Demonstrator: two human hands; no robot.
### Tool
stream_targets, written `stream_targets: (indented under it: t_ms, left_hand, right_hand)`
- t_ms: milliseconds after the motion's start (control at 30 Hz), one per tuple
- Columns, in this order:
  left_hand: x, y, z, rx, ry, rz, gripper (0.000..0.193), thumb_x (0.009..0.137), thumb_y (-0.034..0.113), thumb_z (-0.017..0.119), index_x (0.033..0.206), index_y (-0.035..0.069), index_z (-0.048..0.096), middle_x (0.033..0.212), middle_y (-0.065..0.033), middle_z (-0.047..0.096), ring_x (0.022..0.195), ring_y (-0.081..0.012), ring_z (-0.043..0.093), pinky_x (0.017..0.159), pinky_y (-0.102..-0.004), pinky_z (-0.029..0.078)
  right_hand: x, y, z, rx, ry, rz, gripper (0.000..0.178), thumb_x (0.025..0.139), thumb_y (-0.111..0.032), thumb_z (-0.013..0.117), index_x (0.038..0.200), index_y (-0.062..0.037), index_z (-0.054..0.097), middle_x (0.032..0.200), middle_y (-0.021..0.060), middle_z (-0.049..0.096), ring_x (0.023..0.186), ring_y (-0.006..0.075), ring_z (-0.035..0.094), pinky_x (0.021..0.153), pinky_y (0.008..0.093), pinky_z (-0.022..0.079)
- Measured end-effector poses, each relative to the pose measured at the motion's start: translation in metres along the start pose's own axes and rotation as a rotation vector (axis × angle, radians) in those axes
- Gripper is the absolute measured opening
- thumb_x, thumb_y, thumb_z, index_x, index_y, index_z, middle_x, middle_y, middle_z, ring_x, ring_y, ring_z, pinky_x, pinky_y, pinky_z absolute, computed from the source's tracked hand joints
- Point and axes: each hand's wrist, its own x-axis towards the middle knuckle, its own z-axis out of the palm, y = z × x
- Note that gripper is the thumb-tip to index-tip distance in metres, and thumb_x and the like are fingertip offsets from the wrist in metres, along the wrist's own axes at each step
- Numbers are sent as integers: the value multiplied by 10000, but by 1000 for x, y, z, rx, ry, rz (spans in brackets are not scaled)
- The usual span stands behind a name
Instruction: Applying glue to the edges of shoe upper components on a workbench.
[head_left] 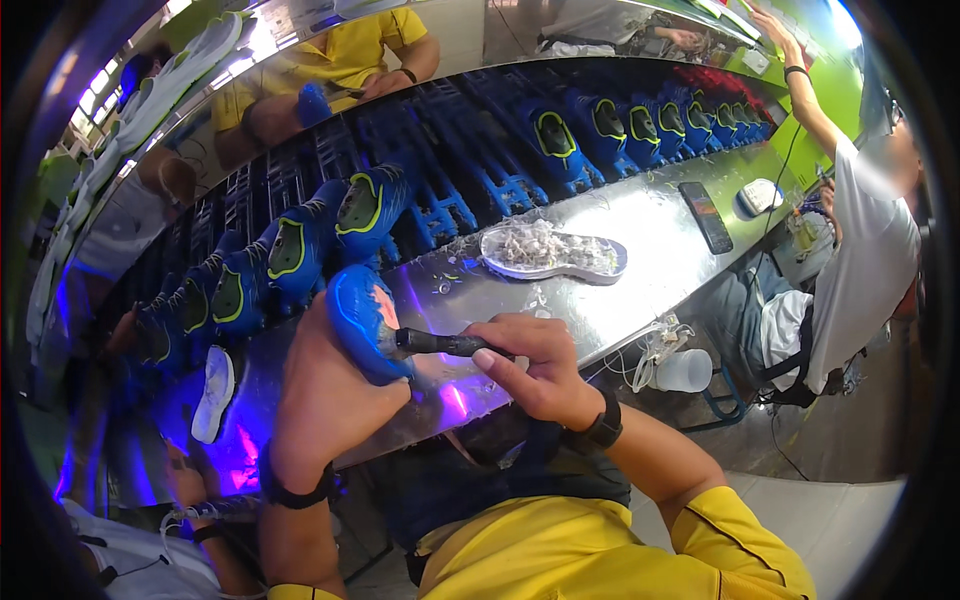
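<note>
My left hand (pixel 335 395) is closed around a blue shoe upper (pixel 360 320), its underside turned partly toward me with a pinkish patch showing. In my right hand (pixel 540 372) is a brush (pixel 440 343) with a dark handle, pinched between thumb and fingers. The brush's tip meets the edge of the shoe upper; its bristles are mostly hidden. Just beyond my hands, a white shoe sole (pixel 555 252) lies on the metal table (pixel 660 265), heaped with pale scraps or residue. Another white sole (pixel 213 393) rests left of my left forearm.
Blue shoes with green-edged openings (pixel 360 205) line a dark slatted conveyor (pixel 450 150) behind the table. At right lie a phone (pixel 706 217) and a small white item (pixel 760 196). A plastic cup (pixel 685 370) and cables hang near the table edge. Co-workers sit opposite, right and left.
</note>
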Motion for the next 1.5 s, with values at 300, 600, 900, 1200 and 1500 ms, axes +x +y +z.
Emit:
stream_targets:
  t_ms: [300, 600, 900, 1200, 1500]
  left_hand:
    - [7, -25, -8, -92, 5, 15, 883, 645, 129, 951, 1413, 31, 527, 1333, -219, 647, 1232, -404, 665, 1041, -459, 542]
    - [-22, -61, 0, -286, 161, -18, 978, 721, 86, 931, 1562, -18, 442, 1388, -138, 658, 1261, -242, 648, 1105, -386, 505]
    - [-79, -1, 32, -1110, 83, -295, 1004, 840, 32, 794, 1690, -20, 262, 1533, -125, 562, 1361, -200, 576, 1170, -371, 449]
    - [-94, 24, 25, -1192, -29, -301, 1041, 814, 50, 792, 1695, -26, 244, 1543, -134, 553, 1366, -206, 576, 1179, -367, 439]
    - [-94, 35, 24, -1165, -47, -310, 1033, 798, 53, 795, 1684, -35, 271, 1532, -137, 562, 1372, -213, 573, 1190, -363, 425]
  right_hand:
    - [-40, 25, 17, -84, 46, 161, 207, 967, -123, 756, 1136, -8, 790, 786, 142, 691, 638, 237, 641, 602, 350, 491]
    - [-49, -17, -6, -63, -86, 501, 235, 1018, -199, 736, 1149, -11, 787, 820, 142, 723, 653, 158, 620, 624, 333, 494]
    - [-29, -63, -15, -83, -62, 383, 255, 1056, -179, 702, 1186, 34, 751, 802, 56, 687, 742, 100, 600, 671, 292, 475]
    - [-57, -80, -32, -239, -53, 200, 186, 985, -142, 738, 1106, -5, 769, 745, 137, 636, 565, 246, 583, 552, 365, 443]
    - [-34, -93, -50, -328, -117, 179, 190, 962, -130, 747, 1101, -1, 761, 723, 132, 613, 549, 285, 586, 533, 376, 439]
